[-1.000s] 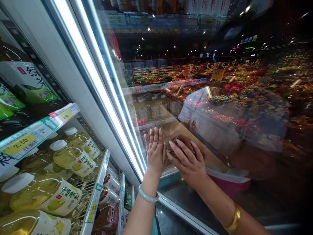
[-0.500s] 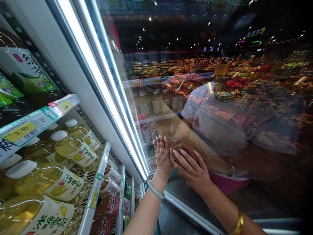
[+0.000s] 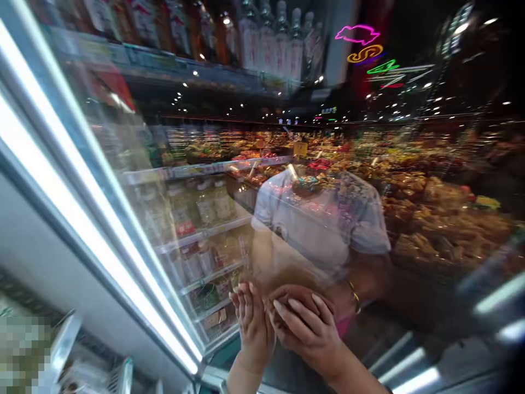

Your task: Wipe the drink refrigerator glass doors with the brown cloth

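At reflective glass [image 3: 320, 241], holding left hand [image 3: 253, 323] flat, fingers together; arching right hand [image 3: 307, 331], fingers parted, over something brown [image 3: 301, 292]; cannot tell cloth from reflection, whether pinching it, or work done from work left; farther off, neon [image 3: 365, 53].

Shelves [image 3: 213, 232] before me, in tiers: bottles [image 3: 205, 202] stand side by side; the lowest goods [image 3: 217, 317] are indistinct.

1 left hand [image 3: 252, 323], 1 right hand [image 3: 309, 331] showing | 1 shirt [image 3: 318, 232] reflecting | 1 bracelet [image 3: 355, 299] reflecting | 1 neon cluster [image 3: 365, 53] glowing
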The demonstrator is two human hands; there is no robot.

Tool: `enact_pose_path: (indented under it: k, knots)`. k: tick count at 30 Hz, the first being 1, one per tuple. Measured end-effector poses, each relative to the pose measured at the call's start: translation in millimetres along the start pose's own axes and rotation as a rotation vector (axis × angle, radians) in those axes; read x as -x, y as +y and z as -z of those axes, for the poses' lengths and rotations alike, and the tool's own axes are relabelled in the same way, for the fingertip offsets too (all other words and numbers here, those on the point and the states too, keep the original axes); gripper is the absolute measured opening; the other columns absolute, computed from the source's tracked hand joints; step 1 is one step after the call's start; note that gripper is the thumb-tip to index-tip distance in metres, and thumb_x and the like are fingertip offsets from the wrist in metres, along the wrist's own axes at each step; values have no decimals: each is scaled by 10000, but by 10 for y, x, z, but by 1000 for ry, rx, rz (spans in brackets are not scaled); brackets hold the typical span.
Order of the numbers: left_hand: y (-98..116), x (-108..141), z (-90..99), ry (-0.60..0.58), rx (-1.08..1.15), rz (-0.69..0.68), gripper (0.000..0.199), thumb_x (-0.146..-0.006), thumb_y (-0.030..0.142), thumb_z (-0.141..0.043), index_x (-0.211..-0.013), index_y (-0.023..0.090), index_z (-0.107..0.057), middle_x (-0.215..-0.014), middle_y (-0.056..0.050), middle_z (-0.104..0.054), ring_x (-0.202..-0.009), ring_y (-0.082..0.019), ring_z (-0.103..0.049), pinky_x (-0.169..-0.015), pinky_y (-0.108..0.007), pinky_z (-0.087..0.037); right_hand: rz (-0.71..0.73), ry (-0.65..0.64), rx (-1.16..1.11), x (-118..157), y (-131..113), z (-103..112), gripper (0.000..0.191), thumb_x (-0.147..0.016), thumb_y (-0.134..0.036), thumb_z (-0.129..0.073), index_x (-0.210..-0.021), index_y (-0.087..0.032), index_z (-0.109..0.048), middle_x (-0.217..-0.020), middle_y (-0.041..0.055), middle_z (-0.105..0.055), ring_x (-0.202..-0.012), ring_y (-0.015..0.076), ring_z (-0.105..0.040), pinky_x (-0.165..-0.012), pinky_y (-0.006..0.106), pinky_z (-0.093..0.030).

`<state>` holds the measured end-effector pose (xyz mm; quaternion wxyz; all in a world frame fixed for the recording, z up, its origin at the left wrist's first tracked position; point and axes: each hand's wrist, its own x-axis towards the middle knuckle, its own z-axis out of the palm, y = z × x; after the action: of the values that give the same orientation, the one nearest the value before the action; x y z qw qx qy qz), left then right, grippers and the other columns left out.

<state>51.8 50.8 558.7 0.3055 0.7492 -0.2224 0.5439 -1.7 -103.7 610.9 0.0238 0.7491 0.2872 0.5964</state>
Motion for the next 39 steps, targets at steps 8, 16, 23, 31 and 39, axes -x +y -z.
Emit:
enact_pose_path:
  k: [8,16,23,31,39]
  knots:
    - [642,115,-156,-73,120,-189,836,-928,30,-496,-1695,198,-209,-1781,-7,-105,-1666,-205,-70,-1389,-412,-25,-249,131,221,163,431,675,373,-672,-144,-927,-946,-349,-777,-1175,-20,-672,-1342,215,-551,-1299,519,-377]
    - [870,147,-250,-123,156,-113,852,-949,30,-510,-1702,138,-124,-1792,-41,5,-1663,-225,60,-1375,-414,22,-136,-14,162,586,436,775,300,-741,-268,-898,-975,-391,-757,-1195,-64,-689,-1328,140,-531,-1309,426,-338]
    - [1214,441,-442,-203,121,-260,746,-989,161,-510,-1687,186,-247,-1787,-4,-45,-1666,-218,32,-1363,-471,81,-176,-73,291,938,826,1291,473,-700,-193,-926,-1085,-414,-763,-1222,-25,-623,-1356,212,-504,-1318,556,-317]
    - [1393,691,-709,-185,-38,-167,929,-952,174,-590,-1713,176,-57,-1768,-73,85,-1649,-258,131,-1349,-536,87,-106,-148,123,1430,828,1322,356,-884,-130,-726,-1051,-440,-778,-1165,-61,-683,-1271,137,-529,-1346,465,-250]
    - [1511,841,-790,-200,-127,-107,922,-987,213,-565,-1708,163,7,-1764,-103,132,-1645,-300,130,-1354,-593,2,-263,22,145,1369,925,1341,384,-800,-247,-863,-1134,-412,-771,-1234,-2,-711,-1504,235,-405,-1317,583,-276]
